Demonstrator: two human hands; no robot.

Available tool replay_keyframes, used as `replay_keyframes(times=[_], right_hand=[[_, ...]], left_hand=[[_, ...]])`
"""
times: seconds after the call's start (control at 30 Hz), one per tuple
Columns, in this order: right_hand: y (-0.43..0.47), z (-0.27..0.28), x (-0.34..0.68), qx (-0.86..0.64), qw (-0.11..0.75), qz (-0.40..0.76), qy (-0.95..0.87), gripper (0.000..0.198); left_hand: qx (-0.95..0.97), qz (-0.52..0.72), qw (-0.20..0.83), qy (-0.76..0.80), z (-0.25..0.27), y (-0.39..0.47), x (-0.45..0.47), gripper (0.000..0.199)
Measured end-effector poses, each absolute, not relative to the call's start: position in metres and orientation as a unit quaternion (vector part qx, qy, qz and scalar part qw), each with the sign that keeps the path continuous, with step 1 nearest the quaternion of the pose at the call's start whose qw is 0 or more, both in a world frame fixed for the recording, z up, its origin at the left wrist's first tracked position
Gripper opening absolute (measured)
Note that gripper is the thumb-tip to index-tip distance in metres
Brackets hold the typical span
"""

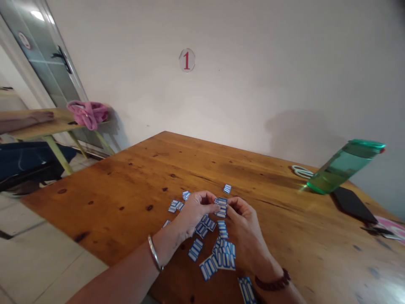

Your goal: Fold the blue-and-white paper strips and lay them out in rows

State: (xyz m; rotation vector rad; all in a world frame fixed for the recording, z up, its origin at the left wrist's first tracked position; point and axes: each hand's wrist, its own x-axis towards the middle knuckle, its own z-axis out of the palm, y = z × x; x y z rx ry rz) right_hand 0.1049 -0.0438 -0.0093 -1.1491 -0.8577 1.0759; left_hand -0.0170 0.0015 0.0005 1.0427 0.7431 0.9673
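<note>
Small rectangular cards with blue-and-white striped faces are held up between my two hands, a little above the wooden table. My left hand, with a silver bangle at the wrist, pinches them from the left with thumb and fingers. From the right, the fingers of my right hand close on their edge; a dark red beaded bracelet is on that wrist. Below lies a loose, overlapping pile of similar cards. One single card lies beyond my hands, and more cards lie left of them.
At the right stand a green bottle, a black flat case and a coiled white cable. A white wall rises behind the table. On a second table at left are a pink cloth and another person's arm.
</note>
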Motion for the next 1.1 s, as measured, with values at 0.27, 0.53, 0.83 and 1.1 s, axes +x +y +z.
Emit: replay_keyframes(times=[0.27, 0.53, 0.83, 1.1], right_hand=[[-0.044, -0.008, 0.107, -0.468, 0.614, 0.517, -0.368, 0.023], [-0.043, -0.014, 0.112, -0.447, 0.603, 0.548, -0.369, 0.021], [-0.044, -0.01, 0.115, -0.439, 0.581, 0.57, -0.381, 0.017], [-0.045, -0.006, 0.109, -0.438, 0.589, 0.548, -0.401, 0.026]], left_hand=[[0.47, 0.422, 0.694, 0.345, 0.001, 0.001, -0.016, 0.028], [0.46, 0.417, 0.707, 0.339, 0.003, 0.0, -0.016, 0.028], [0.451, 0.407, 0.722, 0.332, -0.001, 0.001, -0.017, 0.028], [0.431, 0.42, 0.71, 0.366, -0.004, 0.002, -0.017, 0.024]])
